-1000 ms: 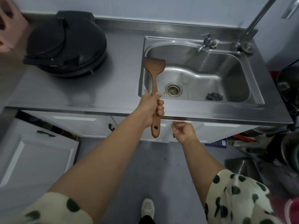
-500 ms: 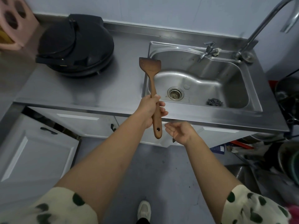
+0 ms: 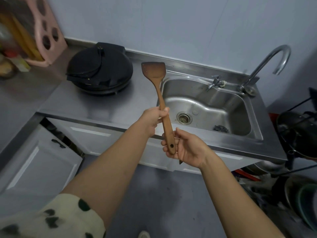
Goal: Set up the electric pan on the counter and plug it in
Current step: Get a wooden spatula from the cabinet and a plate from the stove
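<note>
The black electric pan sits with its lid closed at the back left of the steel counter; no cord or plug shows. I hold a brown wooden spatula upright in front of the counter, its blade level with the sink's left rim. My left hand grips the middle of the handle. My right hand curls round the handle's lower end, thumb in front and fingers behind.
A steel sink with a curved faucet and a dark scrubber fills the counter's right half. A pink holder stands far left. A white cabinet door hangs open below. Dark cookware is stacked at the right.
My right hand has risen from below the counter edge and taken the bottom of the spatula handle. The view has tilted up, showing more wall and faucet.
</note>
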Available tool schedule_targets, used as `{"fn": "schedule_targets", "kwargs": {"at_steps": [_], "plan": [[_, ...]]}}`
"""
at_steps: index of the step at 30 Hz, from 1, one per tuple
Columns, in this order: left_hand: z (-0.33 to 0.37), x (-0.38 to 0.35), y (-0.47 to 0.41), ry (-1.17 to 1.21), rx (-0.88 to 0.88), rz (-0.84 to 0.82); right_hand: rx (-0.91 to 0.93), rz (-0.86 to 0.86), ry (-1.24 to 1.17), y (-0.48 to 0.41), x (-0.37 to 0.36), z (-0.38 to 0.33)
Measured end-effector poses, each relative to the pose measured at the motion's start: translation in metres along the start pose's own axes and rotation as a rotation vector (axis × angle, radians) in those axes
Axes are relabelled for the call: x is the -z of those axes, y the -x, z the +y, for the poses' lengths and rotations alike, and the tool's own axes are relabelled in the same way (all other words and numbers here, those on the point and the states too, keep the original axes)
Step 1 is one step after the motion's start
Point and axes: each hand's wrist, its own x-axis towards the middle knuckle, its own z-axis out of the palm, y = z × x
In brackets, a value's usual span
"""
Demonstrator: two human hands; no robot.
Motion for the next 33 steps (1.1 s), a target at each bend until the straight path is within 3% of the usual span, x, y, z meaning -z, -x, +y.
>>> {"fn": "schedule_targets", "kwargs": {"at_steps": [11,15,19,28,33], "plan": [[0.014,0.045,0.054,0.102,0.004,0.042,0.068,0.027,0.217,0.017,-0.069,-0.001],[0.020,0.068,0.075,0.119,-0.033,0.058,0.169,0.092,0.291,0.016,-0.101,0.007],[0.025,0.109,0.112,0.135,-0.106,0.109,0.202,0.045,0.338,0.018,-0.149,0.023],[0.012,0.260,0.233,0.198,-0.166,0.319,0.169,-0.144,0.411,0.017,-0.294,0.098],[-0.009,0.357,0.319,0.256,-0.221,0.539,0.119,-0.237,0.447,0.012,-0.394,0.159]]}}
